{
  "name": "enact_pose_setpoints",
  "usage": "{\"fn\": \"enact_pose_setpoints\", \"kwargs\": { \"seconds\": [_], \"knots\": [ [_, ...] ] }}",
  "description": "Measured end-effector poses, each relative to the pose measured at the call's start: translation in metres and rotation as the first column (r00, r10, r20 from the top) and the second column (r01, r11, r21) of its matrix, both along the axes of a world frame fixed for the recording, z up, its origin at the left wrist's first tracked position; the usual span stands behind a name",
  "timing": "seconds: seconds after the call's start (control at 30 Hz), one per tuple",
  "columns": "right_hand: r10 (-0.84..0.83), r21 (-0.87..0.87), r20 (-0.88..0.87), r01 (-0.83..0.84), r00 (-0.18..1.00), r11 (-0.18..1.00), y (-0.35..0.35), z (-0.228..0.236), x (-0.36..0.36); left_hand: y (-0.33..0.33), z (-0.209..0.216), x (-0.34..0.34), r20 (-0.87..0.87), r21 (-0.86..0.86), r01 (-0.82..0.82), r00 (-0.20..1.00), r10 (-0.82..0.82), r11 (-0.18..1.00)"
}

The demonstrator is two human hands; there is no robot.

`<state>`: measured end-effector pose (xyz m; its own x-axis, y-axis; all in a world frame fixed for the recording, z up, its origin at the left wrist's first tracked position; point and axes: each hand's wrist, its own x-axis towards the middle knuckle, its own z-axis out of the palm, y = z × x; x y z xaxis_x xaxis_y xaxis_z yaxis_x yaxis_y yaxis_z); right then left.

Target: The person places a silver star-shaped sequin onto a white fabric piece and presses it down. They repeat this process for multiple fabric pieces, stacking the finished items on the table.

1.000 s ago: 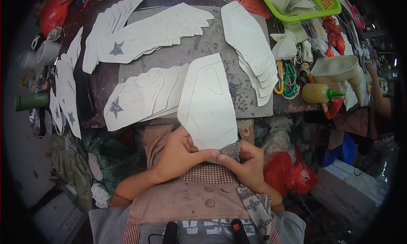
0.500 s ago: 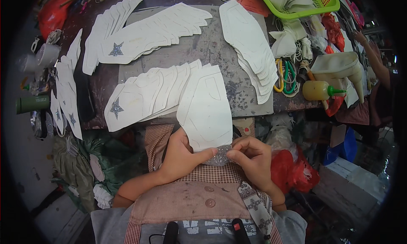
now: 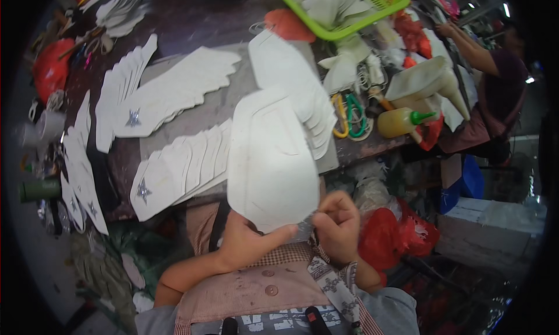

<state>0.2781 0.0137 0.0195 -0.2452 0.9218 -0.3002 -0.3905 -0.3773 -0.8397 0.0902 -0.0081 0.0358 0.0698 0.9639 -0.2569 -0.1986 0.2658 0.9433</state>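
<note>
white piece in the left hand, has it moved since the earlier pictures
Yes: the white piece has shifted right in view against the rightmost white stack, now covering part of it; the view turned too.

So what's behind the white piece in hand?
Behind the held white piece: the right fanned stack beyond its upper right edge, grey mat and the lower left fanned stack past its left. Not visible: whatever it covers, including finger ends of the left hand.

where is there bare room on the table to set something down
Dark tabletop lies bare between the upper-left white stack and orange piece; grey board shows narrowly beyond the held white piece. Crowded: right side, around the bottle.
</note>
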Motion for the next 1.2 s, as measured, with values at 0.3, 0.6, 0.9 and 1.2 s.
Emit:
{"fn": "enact_pose_setpoints", "kwargs": {
  "seconds": [0.3, 0.6, 0.9, 1.2],
  "knots": [
    [-0.393, 0.491, 0.614, 0.059, 0.684, 0.869, 0.146, 0.021, 0.067, 0.144, 0.019, 0.048, 0.022, 0.264, -0.055, 0.998, 0.051, 0.963],
    [-0.888, 0.828, 0.454, -0.336, -0.069, 0.449, 0.136, -0.011, 0.025, -0.013, -0.023, -0.088, -0.56, 0.512, -0.367, 0.543, 0.626, 0.777],
    [-0.649, 0.678, 0.698, -0.572, 0.302, 0.462, 0.191, -0.023, -0.041, -0.021, -0.01, -0.104, -0.706, 0.6, -0.226, 0.301, 0.641, 0.767],
    [-0.395, 0.201, 0.914, -0.738, -0.096, 0.644, 0.265, -0.017, 0.021, -0.011, -0.015, -0.099, -0.684, 0.655, -0.009, 0.417, 0.598, 0.756]
  ]
}}
